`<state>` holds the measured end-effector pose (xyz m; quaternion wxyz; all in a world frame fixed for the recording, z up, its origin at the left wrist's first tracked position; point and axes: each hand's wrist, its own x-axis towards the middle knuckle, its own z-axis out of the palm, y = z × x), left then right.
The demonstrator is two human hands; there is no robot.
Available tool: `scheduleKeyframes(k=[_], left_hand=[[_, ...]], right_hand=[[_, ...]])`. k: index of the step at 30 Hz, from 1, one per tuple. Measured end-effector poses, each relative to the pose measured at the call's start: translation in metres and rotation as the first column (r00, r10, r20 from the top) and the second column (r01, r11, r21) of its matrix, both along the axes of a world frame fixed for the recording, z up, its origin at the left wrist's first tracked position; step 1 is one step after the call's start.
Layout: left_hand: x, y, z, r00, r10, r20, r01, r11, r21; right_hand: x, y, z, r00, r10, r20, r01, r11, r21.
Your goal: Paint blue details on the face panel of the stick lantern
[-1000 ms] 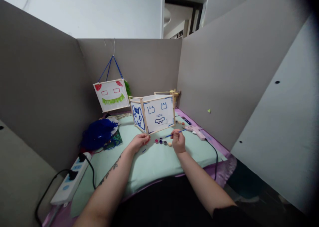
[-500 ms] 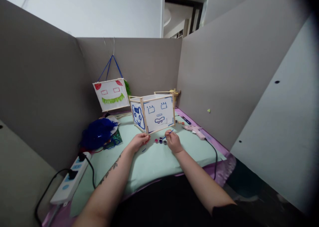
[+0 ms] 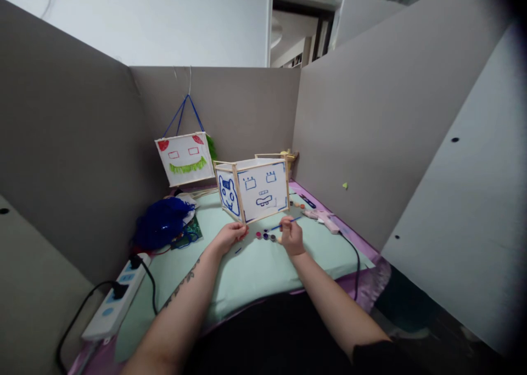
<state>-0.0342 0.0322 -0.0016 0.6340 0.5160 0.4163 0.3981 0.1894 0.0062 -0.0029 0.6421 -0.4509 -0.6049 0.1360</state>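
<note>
A paper lantern with a thin wooden stick frame stands tilted in front of me, blue faces painted on its two visible sides. At its lower front corner, my left hand is closed on the frame. My right hand pinches a blue paintbrush, whose tip points left over the small paint pots. Among these are a red pot, a dark blue pot and a dark grey pot, lying between my hands. The brush is apart from the lantern.
Behind on the left hangs another lantern with a red and green face. Blue yarn lies at the left, near a power strip. A pink glue gun with a black cord rests at the right. Grey partitions enclose the table.
My right hand has moved a little to the right with the paintbrush, and the brush now lies flatter, its tip nearer the pots. My left hand stays at the lantern's corner.
</note>
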Motion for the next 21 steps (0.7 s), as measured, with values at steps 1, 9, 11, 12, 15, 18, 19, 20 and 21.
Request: scheduleKeyframes(k=[1,9,11,12,15,18,19,20,21], left_hand=[[0.000,0.000,0.000,1.000,-0.001,0.001,0.001,1.000,0.002],[0.001,-0.001,0.002,1.000,0.005,-0.001,-0.005,1.000,-0.009],[0.001,-0.002,0.004,1.000,0.013,-0.008,-0.013,1.000,-0.015],[0.001,-0.002,0.005,1.000,0.016,-0.012,-0.017,1.000,-0.019],[0.001,-0.003,0.006,1.000,0.018,-0.021,-0.018,1.000,-0.023],[0.001,-0.003,0.006,1.000,0.016,-0.024,-0.017,1.000,-0.021],[0.001,-0.003,0.006,1.000,0.018,-0.025,-0.018,1.000,-0.019],[0.001,-0.003,0.006,0.999,0.020,-0.026,-0.020,1.000,-0.019],[0.001,-0.003,0.006,0.999,0.021,-0.026,-0.021,1.000,-0.018]], right_hand=[[0.001,-0.001,0.001,0.997,-0.039,-0.063,0.040,0.999,0.012],[0.008,0.021,0.033,0.926,-0.092,-0.367,0.109,0.994,0.025],[0.008,0.032,0.037,0.905,-0.084,-0.418,0.099,0.995,0.013],[0.008,0.036,0.037,0.892,-0.083,-0.444,0.093,0.996,0.002],[0.009,0.043,0.030,0.860,-0.068,-0.506,0.056,0.998,-0.038],[0.010,0.043,0.021,0.839,-0.034,-0.542,-0.001,0.998,-0.065],[0.011,0.043,0.018,0.833,-0.023,-0.553,-0.017,0.998,-0.067],[0.012,0.043,0.017,0.826,-0.014,-0.563,-0.028,0.997,-0.067],[0.013,0.043,0.016,0.819,-0.008,-0.573,-0.037,0.997,-0.066]])
